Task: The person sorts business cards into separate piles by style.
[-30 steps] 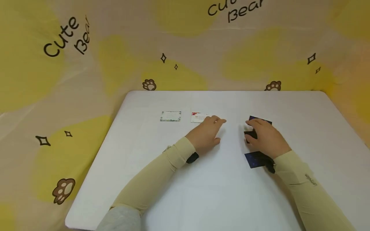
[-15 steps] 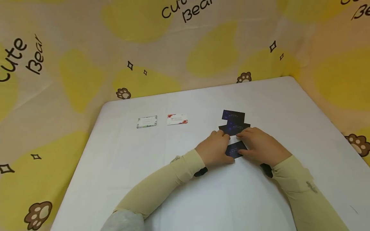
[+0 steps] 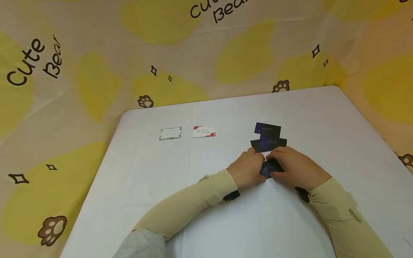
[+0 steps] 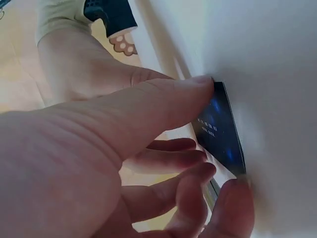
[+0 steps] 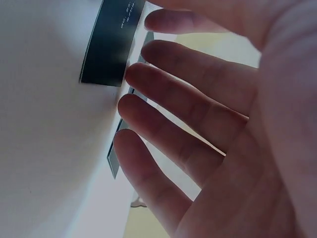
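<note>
1. While a hand sits at either side, the near dark card (image 3: 272, 167) lies between them on the smooth white tabletop (image 3: 145, 161).
2. On the left hand (image 3: 246, 168), the fingers bend, thumb and one fingertip at two corners; whether they grip or merely touch, I can't tell.
3. On the right hand (image 3: 300, 166), the fingers reach out nearly straight, slightly spread, seemingly gripping nothing.
4. Flanking it probably steadies something so thin and flat.
5. Beyond, two rectangular dark cards (image 3: 270, 138) overlap, glinting blue; the leafy-bordered white card (image 3: 170, 133) lies well apart.
</note>
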`<state>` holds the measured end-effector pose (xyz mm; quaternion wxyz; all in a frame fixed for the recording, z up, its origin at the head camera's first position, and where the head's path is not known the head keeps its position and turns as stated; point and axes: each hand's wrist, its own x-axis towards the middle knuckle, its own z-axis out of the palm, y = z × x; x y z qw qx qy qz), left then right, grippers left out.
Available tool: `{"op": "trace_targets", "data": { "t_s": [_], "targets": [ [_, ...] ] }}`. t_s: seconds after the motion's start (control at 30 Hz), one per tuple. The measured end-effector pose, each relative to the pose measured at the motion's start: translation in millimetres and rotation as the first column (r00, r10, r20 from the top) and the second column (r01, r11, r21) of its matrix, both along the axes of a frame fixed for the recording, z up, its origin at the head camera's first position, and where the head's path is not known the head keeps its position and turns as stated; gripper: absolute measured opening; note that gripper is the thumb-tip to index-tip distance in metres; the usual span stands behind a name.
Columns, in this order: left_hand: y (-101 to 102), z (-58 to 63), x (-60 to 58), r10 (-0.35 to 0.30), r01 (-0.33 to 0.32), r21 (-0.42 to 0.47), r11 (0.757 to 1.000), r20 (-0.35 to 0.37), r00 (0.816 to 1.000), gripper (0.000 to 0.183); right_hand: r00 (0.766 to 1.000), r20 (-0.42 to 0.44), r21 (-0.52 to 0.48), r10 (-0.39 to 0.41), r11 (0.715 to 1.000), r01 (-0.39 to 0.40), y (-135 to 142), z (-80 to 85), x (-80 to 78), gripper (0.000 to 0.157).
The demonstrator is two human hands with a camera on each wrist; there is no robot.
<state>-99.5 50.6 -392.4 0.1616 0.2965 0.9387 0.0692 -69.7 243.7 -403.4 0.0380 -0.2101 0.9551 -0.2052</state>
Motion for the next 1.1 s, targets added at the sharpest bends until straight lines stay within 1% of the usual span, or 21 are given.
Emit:
{"op": "trace_targets", "data": {
  "t_s": [0.1, 0.17, 0.23, 0.3, 0.43, 0.53, 0.67, 0.8, 0.87, 1.1],
  "targets": [
    [0, 2.5, 2.6, 0.044, -0.045, 0.029, 0.999, 0.04, 0.998, 0.05, 1.0, -0.003, -0.002, 0.007, 1.0, -0.007, -1, 0.5, 0.9, 0.038],
    [1, 2.9, 3.3, 0.071, -0.073, 0.035, 0.997, 0.055, 0.996, 0.053, 1.0, -0.004, -0.001, 0.012, 1.0, -0.012, -1, -0.6, 1.0, 0.038],
    [1, 2.8, 3.5, 0.09, -0.093, 0.041, 0.995, 0.07, 0.993, 0.056, 1.0, 0.0, -0.001, 0.013, 1.0, -0.013, -1, -2.0, 0.8, 0.038],
    [1, 2.3, 4.0, 0.095, -0.098, 0.039, 0.994, 0.071, 0.993, 0.056, 1.0, 0.003, -0.002, 0.012, 1.0, -0.012, -1, -2.7, 0.4, 0.04],
    [1, 1.5, 5.7, 0.065, -0.066, 0.022, 0.998, 0.035, 0.997, 0.05, 1.0, 0.007, 0.0, 0.005, 1.0, -0.005, 0, -2.1, -0.6, 0.041],
    [2, 0.6, 6.7, 0.048, -0.048, 0.006, 0.999, -0.007, 0.999, 0.047, 1.0, 0.012, 0.004, 0.004, 1.0, -0.004, 0, -0.9, -1.1, 0.042],
    [2, -0.7, 8.4, 0.064, -0.065, -0.017, 0.998, -0.076, 0.995, 0.047, 1.0, 0.024, 0.008, 0.005, 1.0, -0.005, 0, -0.4, -1.4, 0.045],
    [3, -1.6, 11.1, 0.083, -0.089, -0.038, 0.995, -0.14, 0.987, 0.052, 1.0, 0.031, 0.011, -0.005, 1.0, 0.005, -1, 0.0, -0.4, 0.045],
    [3, -1.6, 12.1, 0.087, -0.094, -0.039, 0.995, -0.149, 0.985, 0.054, 0.999, 0.031, 0.017, -0.011, 1.0, 0.01, -1, 0.4, 0.2, 0.044],
    [3, -1.2, 10.2, 0.089, -0.094, -0.042, 0.995, -0.118, 0.989, 0.053, 1.0, 0.025, 0.019, -0.001, 1.0, 0.001, 0, 0.4, 0.1, 0.046]
  ]
}}
